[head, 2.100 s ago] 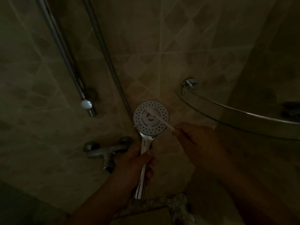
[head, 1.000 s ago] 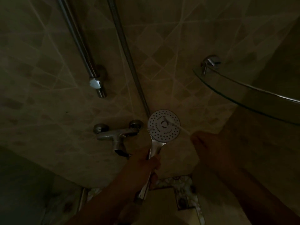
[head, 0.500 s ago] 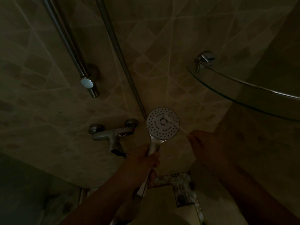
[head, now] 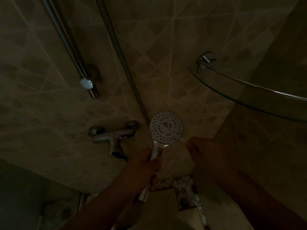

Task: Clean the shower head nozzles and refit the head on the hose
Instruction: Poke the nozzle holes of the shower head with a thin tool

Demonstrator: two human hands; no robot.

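The round white shower head (head: 166,127) faces me with its rows of nozzles, held upright on its chrome handle. My left hand (head: 146,166) is closed around that handle below the face. My right hand (head: 201,151) sits just right of the head and pinches a thin white brush (head: 180,139) that lies blurred across the lower part of the nozzle face. The hose (head: 119,53) runs down the wall from the upper left toward the head.
A chrome mixer tap (head: 113,135) sticks out of the tiled wall left of the head. A riser rail (head: 74,55) with its bracket hangs at the upper left. A glass corner shelf (head: 249,90) juts out at the upper right. The scene is dim.
The brush has shifted across the nozzle face between frames while my right hand stays at the head's right edge. The view has shifted slightly; my left hand keeps its grip.
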